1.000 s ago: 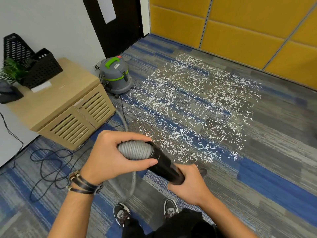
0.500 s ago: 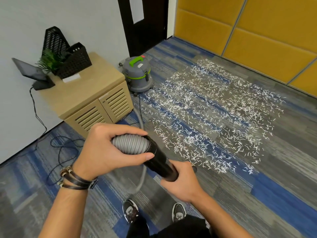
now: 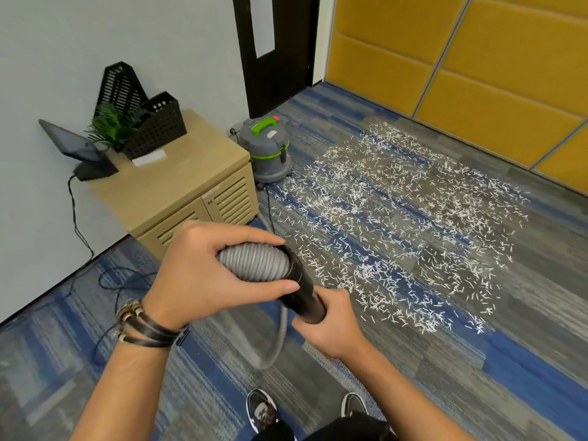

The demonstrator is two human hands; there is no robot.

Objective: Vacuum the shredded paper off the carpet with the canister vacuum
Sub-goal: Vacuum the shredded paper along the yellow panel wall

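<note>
Head view looks down on two hands joined on the vacuum's hose end. The left hand (image 3: 203,275) wraps its fingers and thumb round the grey ribbed hose (image 3: 254,262) where it enters the black tube (image 3: 302,291). The right hand (image 3: 334,326), at 4 o'clock of the left, grips the tube's lower end with its fingers curled round it. Below the hands the hose hangs in a loop above the shoes (image 3: 264,409).

The canister vacuum (image 3: 267,151), grey with a green handle, stands on the carpet (image 3: 477,361) at 12 o'clock of the left hand, well apart from it. It is just beside a wooden cabinet (image 3: 178,186) at 11 o'clock. Shredded paper (image 3: 397,224) lies scattered over the carpet from 12 to 3 o'clock of the hands, its nearest strips just beyond the right hand.

On the cabinet sit black baskets (image 3: 156,125), a plant (image 3: 111,125) and a tablet (image 3: 73,144). A dark door (image 3: 276,52) stands behind the vacuum, with yellow panels (image 3: 477,74) at 1 o'clock. Bracelets (image 3: 143,326) circle the left wrist.
</note>
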